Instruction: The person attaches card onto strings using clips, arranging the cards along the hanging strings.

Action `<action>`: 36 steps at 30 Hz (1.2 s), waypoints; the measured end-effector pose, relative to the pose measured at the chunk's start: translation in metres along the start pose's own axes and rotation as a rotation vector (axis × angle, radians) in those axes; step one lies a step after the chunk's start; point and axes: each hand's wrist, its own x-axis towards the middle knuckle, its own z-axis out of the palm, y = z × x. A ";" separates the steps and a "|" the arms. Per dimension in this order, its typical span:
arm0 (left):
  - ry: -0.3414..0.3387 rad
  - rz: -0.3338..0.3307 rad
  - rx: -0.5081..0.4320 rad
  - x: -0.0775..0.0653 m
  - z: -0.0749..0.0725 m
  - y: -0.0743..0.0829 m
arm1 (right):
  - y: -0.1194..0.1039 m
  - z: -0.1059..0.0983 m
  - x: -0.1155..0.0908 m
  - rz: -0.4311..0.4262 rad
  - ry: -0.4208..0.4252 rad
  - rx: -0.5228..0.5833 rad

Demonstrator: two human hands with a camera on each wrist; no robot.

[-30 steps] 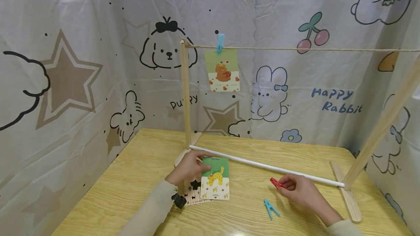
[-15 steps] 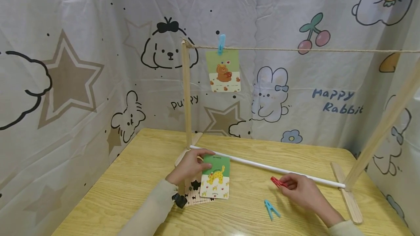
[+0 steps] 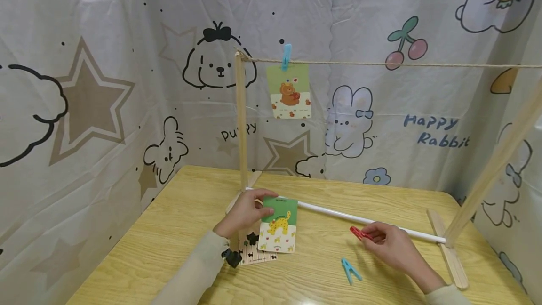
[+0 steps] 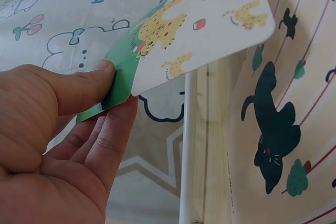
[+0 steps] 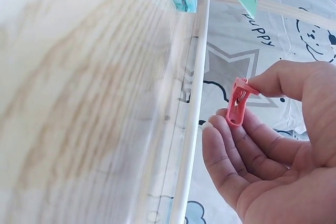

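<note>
My left hand pinches the green top edge of a card with a yellow leopard between thumb and fingers. In the left wrist view the leopard card is tilted and lifted off the table. Beneath it a second card with black cats lies on the wood, partly covered. My right hand holds a red clothespin between thumb and fingers, above the table. The right wrist view shows that red clothespin at the fingertips. A blue clothespin lies on the table just in front of the right hand.
A twine line runs between two wooden posts, the left post and the right post. A bear card hangs from it by a blue clothespin. A white rod joins the bases low across the table.
The left hand has raised the leopard card slightly, showing more of the cat card under it. The right hand with the red clothespin has risen a little.
</note>
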 end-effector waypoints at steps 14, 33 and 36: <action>0.054 0.025 0.011 -0.001 -0.003 0.010 | -0.002 -0.003 0.001 -0.018 0.024 0.001; 0.067 -0.005 -0.022 -0.001 -0.003 0.018 | -0.006 -0.011 -0.001 -0.004 0.058 -0.023; 0.069 0.000 -0.024 -0.001 -0.003 0.019 | -0.007 -0.013 -0.002 -0.004 0.070 -0.019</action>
